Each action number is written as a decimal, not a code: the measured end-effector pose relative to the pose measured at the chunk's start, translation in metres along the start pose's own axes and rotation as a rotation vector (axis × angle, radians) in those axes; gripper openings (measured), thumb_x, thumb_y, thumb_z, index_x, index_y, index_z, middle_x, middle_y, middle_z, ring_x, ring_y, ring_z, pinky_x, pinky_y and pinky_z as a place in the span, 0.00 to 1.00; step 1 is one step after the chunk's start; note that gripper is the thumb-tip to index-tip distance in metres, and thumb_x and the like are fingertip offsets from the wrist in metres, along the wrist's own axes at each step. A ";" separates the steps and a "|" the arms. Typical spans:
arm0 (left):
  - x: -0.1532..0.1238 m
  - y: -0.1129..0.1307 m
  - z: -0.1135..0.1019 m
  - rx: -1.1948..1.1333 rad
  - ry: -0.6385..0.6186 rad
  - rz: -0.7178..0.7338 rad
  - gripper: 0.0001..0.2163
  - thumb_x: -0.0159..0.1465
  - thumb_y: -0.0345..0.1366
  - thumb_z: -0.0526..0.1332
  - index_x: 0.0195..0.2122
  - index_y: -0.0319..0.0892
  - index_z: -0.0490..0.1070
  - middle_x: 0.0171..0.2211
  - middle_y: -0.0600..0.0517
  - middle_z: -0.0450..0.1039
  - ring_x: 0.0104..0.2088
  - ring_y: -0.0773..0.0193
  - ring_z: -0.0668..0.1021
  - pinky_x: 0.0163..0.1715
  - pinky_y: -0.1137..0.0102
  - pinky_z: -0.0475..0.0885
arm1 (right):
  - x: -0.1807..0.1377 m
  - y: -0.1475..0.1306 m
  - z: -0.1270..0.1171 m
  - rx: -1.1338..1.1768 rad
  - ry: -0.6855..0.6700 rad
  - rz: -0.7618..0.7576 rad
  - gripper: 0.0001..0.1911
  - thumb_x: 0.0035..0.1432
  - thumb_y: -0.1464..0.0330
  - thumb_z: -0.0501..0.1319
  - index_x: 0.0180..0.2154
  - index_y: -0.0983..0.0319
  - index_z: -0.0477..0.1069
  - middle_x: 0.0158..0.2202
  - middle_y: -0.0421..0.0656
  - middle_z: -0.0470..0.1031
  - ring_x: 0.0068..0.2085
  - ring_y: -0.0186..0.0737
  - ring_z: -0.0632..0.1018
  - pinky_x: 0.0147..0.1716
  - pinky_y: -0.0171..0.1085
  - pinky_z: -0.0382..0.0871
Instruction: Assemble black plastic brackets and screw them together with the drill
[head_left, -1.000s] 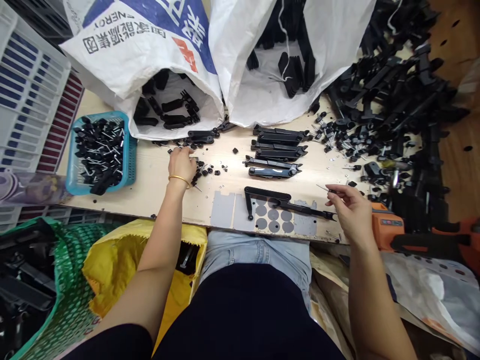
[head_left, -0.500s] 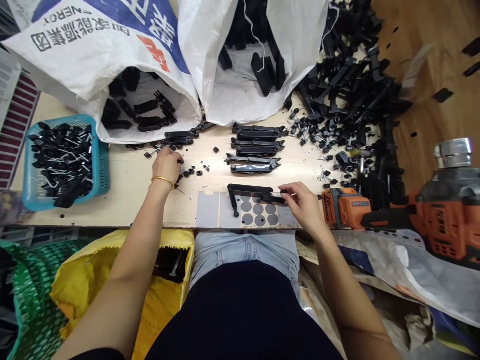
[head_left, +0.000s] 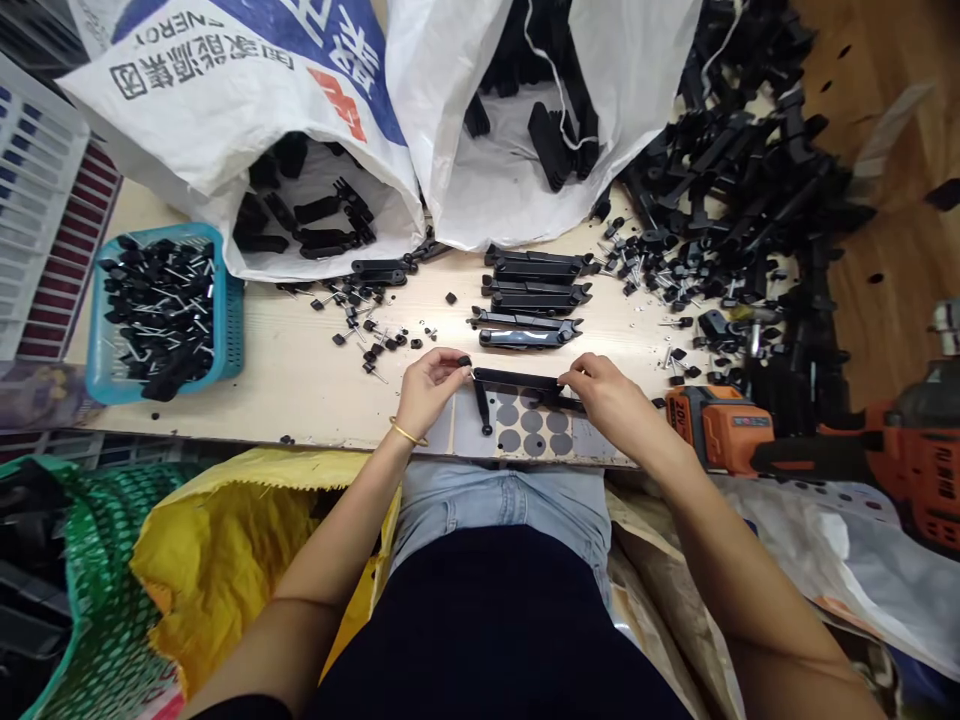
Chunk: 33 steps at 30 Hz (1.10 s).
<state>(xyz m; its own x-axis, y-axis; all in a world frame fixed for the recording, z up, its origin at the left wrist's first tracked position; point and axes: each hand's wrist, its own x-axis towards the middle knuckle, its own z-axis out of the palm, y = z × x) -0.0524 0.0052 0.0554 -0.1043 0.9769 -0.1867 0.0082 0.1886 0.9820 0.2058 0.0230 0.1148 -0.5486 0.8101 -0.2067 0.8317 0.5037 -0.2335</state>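
Note:
A jointed black plastic arm lies over the grey sheet near the table's front edge, its lower left piece angled toward me. At its left end my left hand pinches a black-headed screw between thumb and fingers. My right hand is closed on the right end of the same arm; its fingertips hide the joint there. Beyond the hands, several folded black arms lie in a stacked row.
Loose black-headed screws lie to the left, near a blue basket full of them. White sacks with black parts stand behind. At right are a heap of black parts and an orange power tool.
My left hand has come from the loose screws at left to the arm's left end, bringing a screw. My right hand has closed in on the arm's right end. The view has shifted.

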 end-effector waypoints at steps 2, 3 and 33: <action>0.003 -0.008 0.005 -0.027 0.042 0.002 0.13 0.52 0.41 0.68 0.35 0.39 0.71 0.33 0.50 0.76 0.33 0.65 0.79 0.37 0.68 0.77 | 0.003 -0.001 0.000 0.014 -0.008 0.022 0.19 0.55 0.83 0.49 0.42 0.63 0.70 0.42 0.50 0.69 0.43 0.45 0.71 0.31 0.36 0.64; 0.005 -0.012 0.007 -0.030 0.055 0.005 0.13 0.52 0.41 0.68 0.35 0.39 0.71 0.33 0.50 0.76 0.33 0.65 0.79 0.38 0.68 0.77 | 0.004 -0.003 0.000 0.024 -0.009 0.035 0.18 0.56 0.82 0.50 0.43 0.63 0.70 0.42 0.50 0.69 0.42 0.45 0.72 0.31 0.36 0.64; 0.024 0.017 -0.009 0.885 -0.320 0.409 0.04 0.59 0.32 0.62 0.35 0.42 0.74 0.36 0.49 0.77 0.40 0.57 0.78 0.43 0.63 0.72 | -0.030 0.007 0.114 0.106 0.377 0.122 0.26 0.65 0.67 0.49 0.63 0.63 0.56 0.46 0.52 0.70 0.47 0.48 0.69 0.49 0.51 0.63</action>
<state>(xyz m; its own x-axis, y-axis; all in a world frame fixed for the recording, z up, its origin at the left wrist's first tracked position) -0.0638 0.0307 0.0679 0.3403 0.9398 0.0320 0.7279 -0.2848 0.6237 0.2186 -0.0323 0.0115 -0.3603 0.9253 0.1186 0.8646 0.3790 -0.3299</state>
